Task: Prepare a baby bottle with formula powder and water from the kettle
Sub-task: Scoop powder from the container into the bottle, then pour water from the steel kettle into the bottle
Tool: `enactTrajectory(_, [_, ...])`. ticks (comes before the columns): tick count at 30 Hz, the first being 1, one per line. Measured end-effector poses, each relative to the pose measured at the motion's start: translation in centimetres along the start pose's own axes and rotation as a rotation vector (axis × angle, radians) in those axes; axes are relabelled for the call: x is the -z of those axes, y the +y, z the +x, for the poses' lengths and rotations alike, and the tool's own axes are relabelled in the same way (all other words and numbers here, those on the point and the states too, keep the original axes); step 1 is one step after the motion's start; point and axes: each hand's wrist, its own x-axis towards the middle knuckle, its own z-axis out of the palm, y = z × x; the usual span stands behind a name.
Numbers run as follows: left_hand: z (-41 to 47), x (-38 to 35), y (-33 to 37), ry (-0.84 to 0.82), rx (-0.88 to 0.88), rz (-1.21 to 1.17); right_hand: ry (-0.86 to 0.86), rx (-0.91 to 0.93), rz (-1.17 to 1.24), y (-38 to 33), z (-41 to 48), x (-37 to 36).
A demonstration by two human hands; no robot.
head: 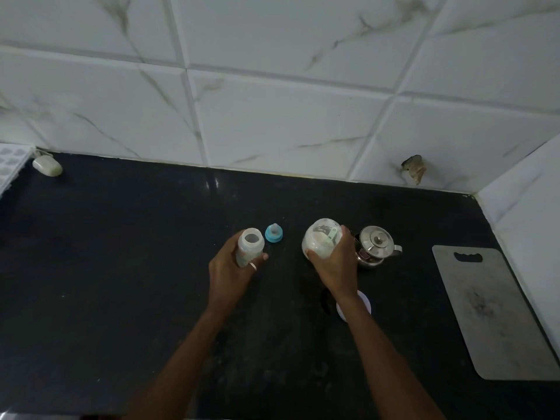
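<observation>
My left hand (230,268) grips an open baby bottle (250,245) that stands upright on the black counter (121,268). Just right of it lies the bottle's blue ring with its teat (274,233). My right hand (333,265) is wrapped around an open clear jar of white formula powder (319,241), tilted slightly, with a pale green scoop (328,236) inside. A small steel kettle (375,247) with its lid on stands directly right of the jar. Under my right wrist a white round lid (362,304) lies flat, partly hidden.
A grey cutting board (491,313) lies at the counter's right side beside the tiled side wall. A small white object (47,165) sits in the far left corner next to a white tray edge (9,165). Tiled wall runs behind.
</observation>
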Motion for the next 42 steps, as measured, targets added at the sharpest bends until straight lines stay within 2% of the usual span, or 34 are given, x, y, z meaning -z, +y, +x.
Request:
enactTrajectory(13, [-0.3,-1.2,1.5,-0.028,-0.028,0.005,-0.067,-0.026,0.052,0.0,-0.4,2.0])
enactTrajectory(15, [-0.4,-1.6,1.9,-0.032,-0.032,-0.001,-0.014,0.015,0.047,0.2,-0.6,3.2])
enactTrajectory(19, [-0.7,-2.7,3.0,-0.029,-0.041,-0.027,0.233,0.149,0.078,1.3,-0.3,7.5])
enactTrajectory(22, [-0.8,-3.6,3.7,-0.015,-0.041,-0.055,0.346,0.049,0.124,2.9,0.9,11.0])
enactTrajectory(26, [-1.0,-4.5,4.6,-0.017,-0.051,-0.051,0.374,-0.066,0.154,5.8,2.6,13.5])
enactTrajectory(29, [-1.3,-5.0,5.0,-0.019,-0.055,-0.047,0.332,-0.138,0.177,7.7,3.4,14.1])
enactTrajectory(37, [-2.5,-6.2,5.0,-0.039,-0.039,-0.004,0.075,-0.277,0.29,10.5,4.2,12.8])
enactTrajectory(42, [-3.1,-6.4,4.8,-0.044,-0.024,0.035,0.04,-0.324,0.444,11.1,4.8,11.7])
